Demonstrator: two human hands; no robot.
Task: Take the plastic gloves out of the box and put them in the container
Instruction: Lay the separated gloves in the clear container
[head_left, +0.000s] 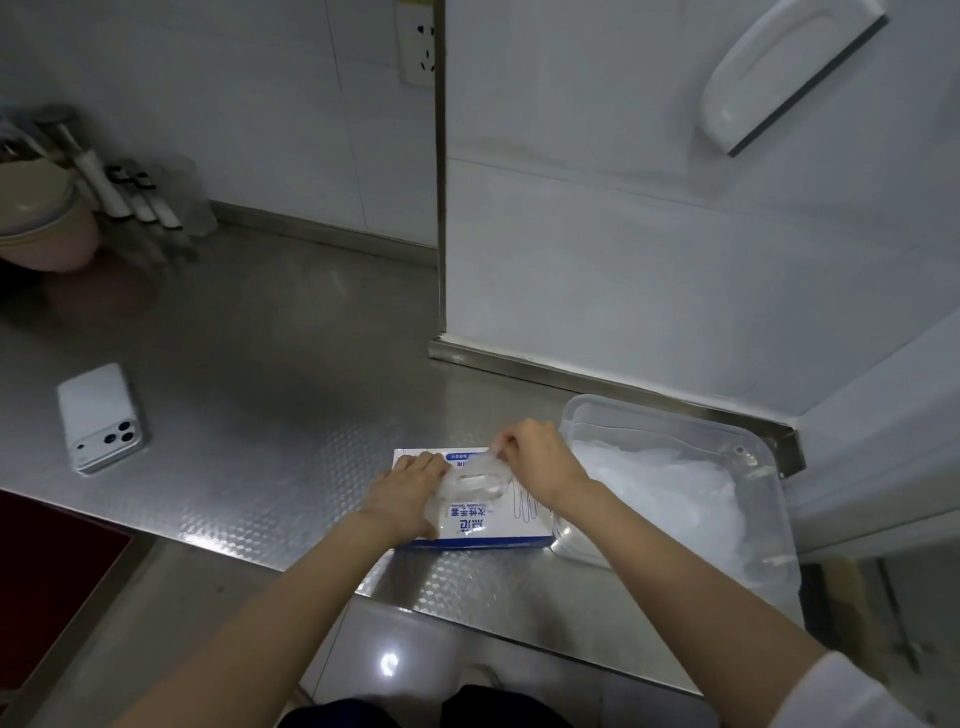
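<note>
Both hands are working over the box (470, 526) at the counter (260, 389) edge. The left hand (410, 488) is lying flat, fingers fairly straight, pressing down the box's left side. The right hand (540, 462) is curling its fingertips, pinching a clear glove (474, 484) at the box's opening. More gloves (675, 493) are lying piled in the container (576, 415), touching the box's right end.

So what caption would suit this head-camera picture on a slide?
Left hand rests on the white-and-blue cardboard glove box while the right hand pinches a clear plastic glove from it, beside a transparent container.
</note>
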